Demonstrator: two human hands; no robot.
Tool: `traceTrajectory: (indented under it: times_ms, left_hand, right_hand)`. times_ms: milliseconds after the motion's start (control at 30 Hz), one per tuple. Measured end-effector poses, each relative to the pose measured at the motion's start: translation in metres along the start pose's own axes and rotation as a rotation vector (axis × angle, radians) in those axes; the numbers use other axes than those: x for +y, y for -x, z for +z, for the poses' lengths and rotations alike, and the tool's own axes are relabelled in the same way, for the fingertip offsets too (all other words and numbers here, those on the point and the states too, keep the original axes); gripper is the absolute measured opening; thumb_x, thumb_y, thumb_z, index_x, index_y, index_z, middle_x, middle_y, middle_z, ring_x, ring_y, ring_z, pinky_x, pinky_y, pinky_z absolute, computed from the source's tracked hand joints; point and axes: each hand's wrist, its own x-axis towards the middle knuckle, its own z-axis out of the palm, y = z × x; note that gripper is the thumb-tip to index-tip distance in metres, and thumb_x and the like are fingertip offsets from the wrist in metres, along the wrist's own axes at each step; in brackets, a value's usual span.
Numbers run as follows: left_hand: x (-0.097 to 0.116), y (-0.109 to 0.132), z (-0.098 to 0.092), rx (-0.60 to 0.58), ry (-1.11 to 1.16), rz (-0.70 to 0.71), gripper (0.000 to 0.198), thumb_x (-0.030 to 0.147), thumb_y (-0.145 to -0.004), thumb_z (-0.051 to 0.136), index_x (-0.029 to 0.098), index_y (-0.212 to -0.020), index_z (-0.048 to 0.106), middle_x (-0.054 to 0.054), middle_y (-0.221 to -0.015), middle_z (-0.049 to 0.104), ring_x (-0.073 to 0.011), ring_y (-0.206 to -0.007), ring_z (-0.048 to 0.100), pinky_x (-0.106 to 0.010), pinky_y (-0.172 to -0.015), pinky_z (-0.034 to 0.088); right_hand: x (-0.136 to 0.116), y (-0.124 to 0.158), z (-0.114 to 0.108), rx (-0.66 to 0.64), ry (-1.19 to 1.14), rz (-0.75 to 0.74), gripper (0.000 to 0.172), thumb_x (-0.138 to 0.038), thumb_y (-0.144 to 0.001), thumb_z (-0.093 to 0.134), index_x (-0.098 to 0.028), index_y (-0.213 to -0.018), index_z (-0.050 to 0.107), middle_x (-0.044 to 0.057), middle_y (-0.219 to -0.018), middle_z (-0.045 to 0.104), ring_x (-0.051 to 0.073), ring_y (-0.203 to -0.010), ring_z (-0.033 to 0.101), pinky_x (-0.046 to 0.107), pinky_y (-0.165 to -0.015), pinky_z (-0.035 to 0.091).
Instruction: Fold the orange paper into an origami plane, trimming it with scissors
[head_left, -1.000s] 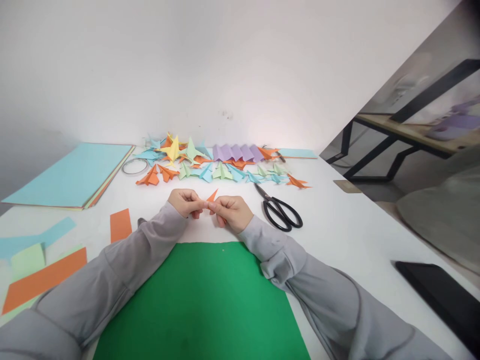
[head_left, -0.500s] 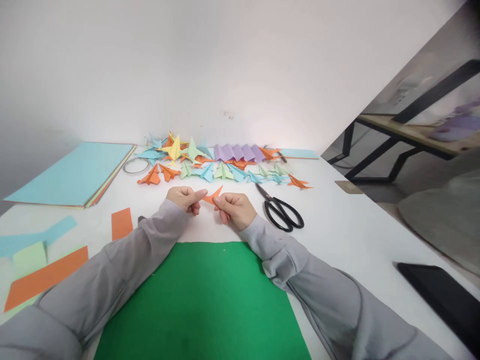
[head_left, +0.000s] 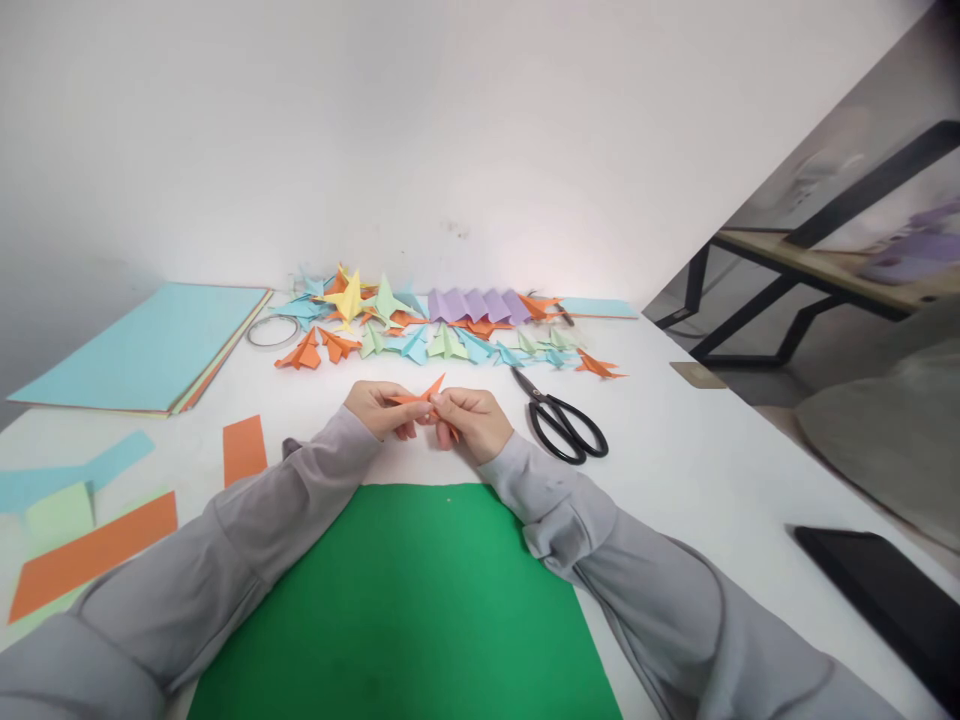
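A small folded orange paper piece (head_left: 437,385) is pinched between both hands above the white table, just beyond the green sheet (head_left: 420,600). My left hand (head_left: 384,408) grips its left side, thumb stretched across toward the middle. Thumb and fingers of my right hand (head_left: 471,415) close on its right side. The thumbs meet or nearly meet, and one point of the paper sticks up between them. Fingers cover much of the fold. Behind the hands lie several folded paper shapes, among them an orange one (head_left: 300,350) and a light green one (head_left: 447,343).
Black scissors (head_left: 566,425) lie right of my right hand. A stack of coloured sheets (head_left: 142,345) and a wire coil (head_left: 273,331) are at the back left. Orange strips (head_left: 244,448) rest at the left, a black tablet (head_left: 885,590) at the right. A purple pleated paper (head_left: 478,307) stands near the wall.
My left hand has shifted slightly right and down along the orange paper, its thumb now closer to my right thumb. My right hand has hardly moved.
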Motion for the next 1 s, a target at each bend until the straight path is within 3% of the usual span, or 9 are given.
traceTrajectory:
  times_ms: [100,367,633,1000]
  left_hand:
    - [-0.0007,0.0004,-0.0006,-0.059,-0.001,0.028,0.026,0.034,-0.052,0.077,0.011,-0.059,0.065,0.000,-0.043,0.058,-0.0077,-0.038,0.051,-0.019,-0.038,0.042]
    - [0.0026,0.0015,-0.0038,-0.082,0.089,-0.032,0.026,0.029,-0.048,0.078,0.011,-0.049,0.059,-0.001,-0.042,0.059,-0.0098,-0.035,0.052,-0.020,-0.037,0.041]
    - [0.0016,-0.0012,-0.0077,-0.101,0.096,-0.084,0.022,0.027,-0.050,0.074,0.011,-0.048,0.059,-0.002,-0.043,0.059,-0.0123,-0.036,0.054,-0.023,-0.037,0.042]
    - [0.0081,-0.0048,-0.0070,-0.141,0.164,-0.204,0.036,0.043,-0.049,0.076,0.010,-0.055,0.062,-0.005,-0.045,0.061,-0.0155,-0.037,0.057,-0.023,-0.036,0.040]
  right_hand:
    - [-0.0004,0.0006,0.0002,-0.009,0.004,-0.002,0.048,-0.061,-0.069,0.057,-0.016,-0.054,0.058,-0.002,-0.035,0.051,0.007,-0.033,0.039,0.023,-0.040,0.028]
    - [0.0033,0.0014,0.0006,-0.069,0.025,-0.021,0.048,-0.061,-0.070,0.056,-0.016,-0.055,0.056,-0.002,-0.038,0.052,0.008,-0.035,0.043,0.023,-0.041,0.032]
    - [0.0023,-0.0004,0.0000,-0.121,0.002,0.004,0.043,-0.056,-0.063,0.066,-0.016,-0.056,0.053,-0.003,-0.041,0.055,0.008,-0.037,0.046,0.022,-0.042,0.035]
    - [-0.0041,-0.0040,-0.0008,-0.071,-0.062,0.098,0.045,-0.059,-0.058,0.065,-0.016,-0.051,0.054,-0.003,-0.031,0.051,0.006,-0.029,0.039,0.021,-0.038,0.025]
